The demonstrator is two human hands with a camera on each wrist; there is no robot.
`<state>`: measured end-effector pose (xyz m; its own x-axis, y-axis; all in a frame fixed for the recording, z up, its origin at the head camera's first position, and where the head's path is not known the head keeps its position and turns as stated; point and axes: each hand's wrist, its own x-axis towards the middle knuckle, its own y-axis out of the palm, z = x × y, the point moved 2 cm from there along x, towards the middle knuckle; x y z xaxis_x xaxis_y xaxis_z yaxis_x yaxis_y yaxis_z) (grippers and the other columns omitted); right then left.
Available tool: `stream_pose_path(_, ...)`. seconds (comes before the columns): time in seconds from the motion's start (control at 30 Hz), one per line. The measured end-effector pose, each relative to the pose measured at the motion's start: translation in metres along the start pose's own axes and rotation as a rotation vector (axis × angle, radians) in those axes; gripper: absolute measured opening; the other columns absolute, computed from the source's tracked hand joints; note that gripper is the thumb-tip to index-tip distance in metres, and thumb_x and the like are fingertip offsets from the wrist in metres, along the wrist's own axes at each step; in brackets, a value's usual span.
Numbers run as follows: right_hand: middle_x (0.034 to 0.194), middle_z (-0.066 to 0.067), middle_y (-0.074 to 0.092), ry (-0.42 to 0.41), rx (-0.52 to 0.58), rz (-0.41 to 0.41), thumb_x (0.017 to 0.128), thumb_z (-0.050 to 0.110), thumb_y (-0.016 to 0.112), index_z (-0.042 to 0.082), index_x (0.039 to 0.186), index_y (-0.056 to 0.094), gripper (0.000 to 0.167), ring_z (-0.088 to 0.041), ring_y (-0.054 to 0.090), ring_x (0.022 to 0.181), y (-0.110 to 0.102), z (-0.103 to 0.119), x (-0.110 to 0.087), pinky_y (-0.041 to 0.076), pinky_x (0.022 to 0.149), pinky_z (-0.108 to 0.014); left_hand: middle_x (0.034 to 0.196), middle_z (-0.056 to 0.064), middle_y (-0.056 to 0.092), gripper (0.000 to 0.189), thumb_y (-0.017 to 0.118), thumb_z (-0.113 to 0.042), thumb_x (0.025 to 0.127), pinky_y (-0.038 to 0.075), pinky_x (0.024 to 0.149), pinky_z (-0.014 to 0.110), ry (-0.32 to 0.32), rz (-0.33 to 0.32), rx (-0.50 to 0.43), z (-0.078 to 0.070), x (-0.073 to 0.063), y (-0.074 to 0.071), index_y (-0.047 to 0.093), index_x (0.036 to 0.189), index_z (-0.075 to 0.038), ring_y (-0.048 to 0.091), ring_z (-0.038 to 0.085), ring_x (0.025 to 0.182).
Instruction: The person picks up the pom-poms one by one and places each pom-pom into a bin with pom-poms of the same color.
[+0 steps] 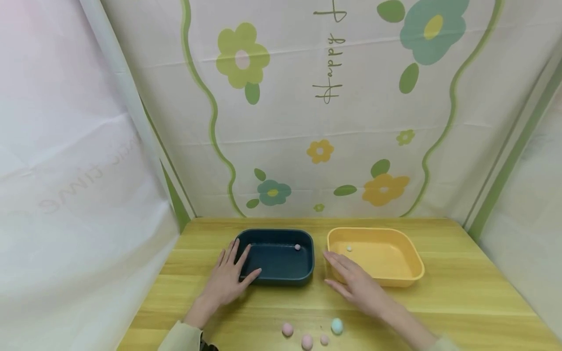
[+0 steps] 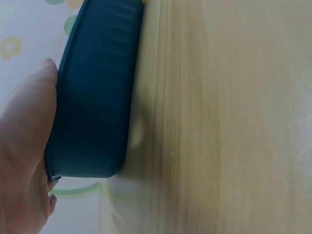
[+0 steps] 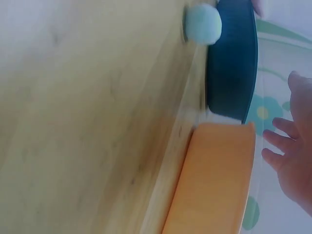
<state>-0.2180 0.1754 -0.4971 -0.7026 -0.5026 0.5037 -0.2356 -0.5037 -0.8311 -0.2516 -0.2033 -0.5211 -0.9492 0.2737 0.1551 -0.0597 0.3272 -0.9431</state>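
My left hand (image 1: 226, 280) lies over the left end of a dark blue tray (image 1: 274, 282), fingers spread and thumb at the front rim. In the left wrist view the thumb (image 2: 34, 105) shows along the tray's edge. A small pink ball (image 1: 297, 247) sits inside that tray. My right hand (image 1: 357, 285) is at the near left corner of a yellow tray (image 1: 417, 261), its fingers fairly straight, holding nothing. One small pale ball (image 1: 349, 248) lies in the yellow tray. The right wrist view shows the right fingers (image 3: 282, 142) apart from the tray wall.
Nearer on the wooden table (image 1: 246, 326) lie a light blue ball (image 1: 337, 326) and three pink balls, one of them a larger pink ball (image 1: 307, 341). A white flowered cloth (image 1: 281, 122) hangs behind the table, with more cloth at both sides.
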Motion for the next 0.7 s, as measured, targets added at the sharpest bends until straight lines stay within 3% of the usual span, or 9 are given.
stream_pose_path(0.17, 0.152, -0.017, 0.069, -0.144, 0.003, -0.066, 0.103, 0.029, 0.078, 0.0, 0.157, 0.058, 0.065, -0.035, 0.071, 0.134, 0.005, 0.012, 0.0, 0.062, 0.107, -0.054, 0.184, 0.024, 0.013, 0.088, 0.057, -0.067, 0.107, 0.019, 0.139, 0.065, 0.002, -0.007, 0.005, 0.002, 0.0, 0.002, 0.034, 0.175, -0.016, 0.016, 0.044, 0.172)
stream_pose_path(0.33, 0.152, -0.014, 0.068, -0.28, -0.007, -0.131, 0.105, 0.035, 0.075, 0.002, 0.151, 0.064, 0.058, -0.032, 0.071, 0.132, 0.012, 0.024, 0.0, 0.063, 0.105, -0.051, 0.184, 0.024, 0.014, 0.087, 0.056, -0.066, 0.108, 0.019, 0.139, 0.066, 0.005, -0.016, 0.008, 0.002, 0.002, 0.003, 0.035, 0.174, -0.015, 0.016, 0.044, 0.172)
stream_pose_path(0.47, 0.151, -0.013, 0.069, -0.344, 0.027, -0.161, 0.107, 0.036, 0.073, 0.005, 0.145, 0.069, 0.05, -0.032, 0.071, 0.13, 0.017, 0.033, -0.001, 0.047, 0.127, -0.031, 0.184, 0.024, 0.013, 0.086, 0.056, -0.066, 0.108, 0.018, 0.139, 0.066, 0.001, -0.011, 0.007, 0.002, 0.002, 0.002, 0.034, 0.174, -0.016, 0.013, 0.043, 0.173)
stream_pose_path(0.57, 0.147, -0.013, 0.071, -0.365, 0.058, -0.166, 0.106, 0.037, 0.073, 0.007, 0.14, 0.071, 0.045, -0.031, 0.071, 0.128, 0.02, 0.04, -0.002, 0.04, 0.13, -0.024, 0.184, 0.023, 0.014, 0.086, 0.056, -0.066, 0.108, 0.018, 0.139, 0.065, 0.002, -0.016, 0.008, 0.002, 0.002, 0.002, 0.035, 0.174, -0.016, 0.013, 0.042, 0.173)
stream_pose_path(0.7, 0.145, -0.012, 0.072, -0.366, 0.082, -0.159, 0.098, 0.034, 0.083, 0.009, 0.137, 0.071, 0.048, -0.028, 0.071, 0.127, 0.025, 0.047, -0.004, 0.057, 0.113, -0.037, 0.184, 0.024, 0.016, 0.085, 0.057, -0.065, 0.108, 0.019, 0.139, 0.065, 0.003, -0.024, 0.011, 0.001, 0.001, 0.001, 0.036, 0.174, -0.016, 0.014, 0.043, 0.173)
